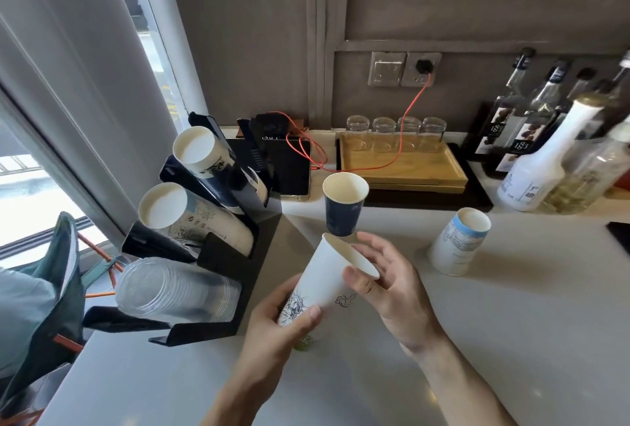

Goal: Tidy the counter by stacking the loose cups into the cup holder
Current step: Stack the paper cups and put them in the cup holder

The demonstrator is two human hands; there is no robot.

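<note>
A white paper cup (pixel 327 279) is held tilted above the counter (pixel 511 340) — its base gripped by the left hand (pixel 272 333), its rim pinched by the right hand (pixel 392 286). Just beyond, a dark blue cup (pixel 344 204) stands upright; an upturned white cup (pixel 456 245) sits to the right. The cup holder (pixel 245 255) — stacks lying in its slots — is seen at left.

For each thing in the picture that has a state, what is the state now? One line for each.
white paper cup: held tilted in both hands
left hand: gripping cup base
right hand: gripping cup rim
dark blue cup: upright, mouth up
light blue-rimmed cup: upside down on counter
cup holder: three slots, each loaded
glasses: standing inverted on wooden tray
</note>
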